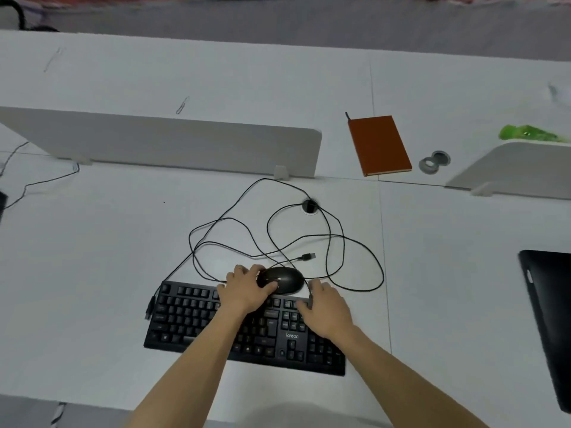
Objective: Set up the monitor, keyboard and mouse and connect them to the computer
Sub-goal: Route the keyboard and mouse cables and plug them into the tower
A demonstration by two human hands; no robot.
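The left hand (244, 288) was curled round the mouse (287, 279), set just beyond the keyboard (191, 316); what the right hand (327, 310) held could not be told. The cables (265, 179) would best be unlooped before the USB plug (309, 256) was fed to the cable hole (309, 206).

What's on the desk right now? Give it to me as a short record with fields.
left hand: grips mouse
right hand: at far edge of keyboard, beside a cable; grip unclear
USB plug: lies loose on desk, not plugged in
cables: tangled loops beyond the mouse
cable hole: open, behind the loops
notebook: orange, closed, far right
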